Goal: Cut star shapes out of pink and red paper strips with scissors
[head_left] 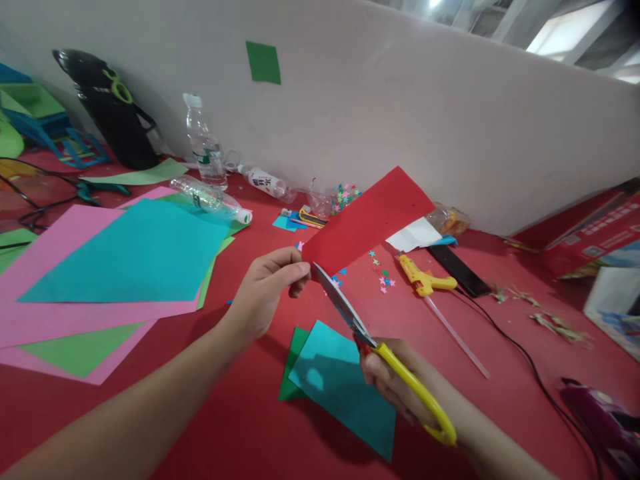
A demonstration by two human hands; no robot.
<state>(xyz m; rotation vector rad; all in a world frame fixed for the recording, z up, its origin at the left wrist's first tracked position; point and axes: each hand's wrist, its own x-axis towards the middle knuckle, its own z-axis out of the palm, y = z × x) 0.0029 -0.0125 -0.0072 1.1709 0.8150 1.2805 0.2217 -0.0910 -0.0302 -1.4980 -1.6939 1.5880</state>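
Note:
A strip of red paper (373, 217) is held up above the table, its near left corner pinched by my left hand (273, 283). My right hand (395, 380) grips a pair of scissors (345, 310) with yellow handles. The blades point up and left, their tips at the near edge of the red paper, close to my left fingertips. Whether the blades have the paper between them, I cannot tell. Below the hands, a blue sheet of paper (345, 383) lies partly over a dark green sheet (290, 370).
Coloured sheets (135, 257) are stacked at left, a plastic bottle (213, 200) across them. Behind stand a water bottle (204, 150) and a black flask (110, 113). On the right lie a yellow glue gun (425, 277) with a cord, and a black phone (460, 270).

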